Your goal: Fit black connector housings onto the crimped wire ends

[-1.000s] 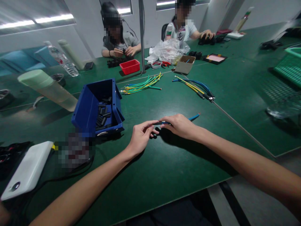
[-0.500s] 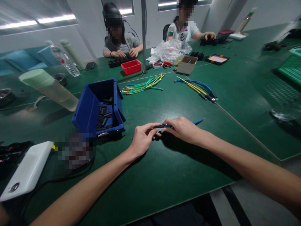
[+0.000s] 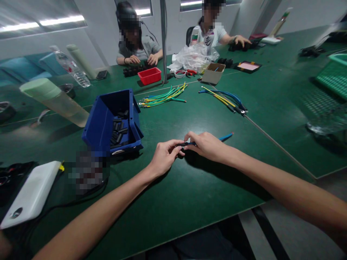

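A blue wire [image 3: 226, 137] passes through my right hand [image 3: 207, 145], and its free end sticks out to the right. My right fingers are closed on it near its left end. On that end is a black sleeve [image 3: 181, 144], pinched between the thumb and fingers of my left hand [image 3: 165, 155]. My hands nearly meet just above the green table. The tip of the wire is hidden inside the sleeve and behind my fingers.
To the left stands a blue bin [image 3: 94, 131] with several black sleeves [image 3: 118, 131]. Behind lie green and yellow wires [image 3: 165, 97] and a blue and yellow bundle [image 3: 226, 98]. A white phone-like device [image 3: 34, 193] lies near left. Two people work across the table [image 3: 151, 220].
My right fingers have shifted slightly on the wire, with the index finger more arched near the sleeve. The whole view has slid a little; both hands keep their hold.
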Demonstrator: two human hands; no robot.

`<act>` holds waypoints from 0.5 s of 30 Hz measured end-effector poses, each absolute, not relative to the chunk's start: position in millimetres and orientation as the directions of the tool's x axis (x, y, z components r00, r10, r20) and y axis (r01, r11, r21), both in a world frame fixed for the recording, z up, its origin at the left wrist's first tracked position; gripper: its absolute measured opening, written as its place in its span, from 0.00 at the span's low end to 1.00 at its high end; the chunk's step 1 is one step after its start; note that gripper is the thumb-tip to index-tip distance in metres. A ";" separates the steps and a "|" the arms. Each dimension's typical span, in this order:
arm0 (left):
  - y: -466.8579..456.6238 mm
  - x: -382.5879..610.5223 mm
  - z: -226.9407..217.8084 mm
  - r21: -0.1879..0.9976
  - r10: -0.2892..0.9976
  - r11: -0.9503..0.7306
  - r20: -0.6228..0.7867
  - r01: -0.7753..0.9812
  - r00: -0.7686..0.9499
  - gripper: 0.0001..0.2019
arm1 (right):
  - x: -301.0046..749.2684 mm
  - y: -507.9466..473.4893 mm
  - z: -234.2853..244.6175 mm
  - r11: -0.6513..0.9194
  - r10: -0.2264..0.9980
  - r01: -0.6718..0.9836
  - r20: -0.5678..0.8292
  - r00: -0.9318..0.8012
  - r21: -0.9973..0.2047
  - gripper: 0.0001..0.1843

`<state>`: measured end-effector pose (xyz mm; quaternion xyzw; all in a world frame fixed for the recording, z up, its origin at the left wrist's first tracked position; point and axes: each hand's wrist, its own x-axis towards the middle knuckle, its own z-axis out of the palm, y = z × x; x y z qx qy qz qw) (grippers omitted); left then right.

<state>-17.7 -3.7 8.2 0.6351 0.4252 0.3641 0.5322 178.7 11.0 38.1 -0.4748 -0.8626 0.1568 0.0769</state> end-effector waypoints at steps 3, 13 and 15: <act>-3.5 -18.3 6.6 0.980 0.923 -0.103 0.030 0.173 0.383 0.14 | 178.0 11.7 35.7 0.505 0.840 0.792 -0.015 -0.542 -0.343 0.16; -2.4 -17.6 5.2 0.970 0.898 -0.161 0.068 0.181 0.434 0.13 | 171.5 7.9 20.8 0.485 0.839 0.735 0.012 -0.545 -0.474 0.19; -3.6 -17.2 6.8 0.974 0.899 -0.155 0.071 0.163 0.433 0.13 | 172.5 9.0 20.1 0.503 0.822 0.683 0.050 -0.567 -0.529 0.17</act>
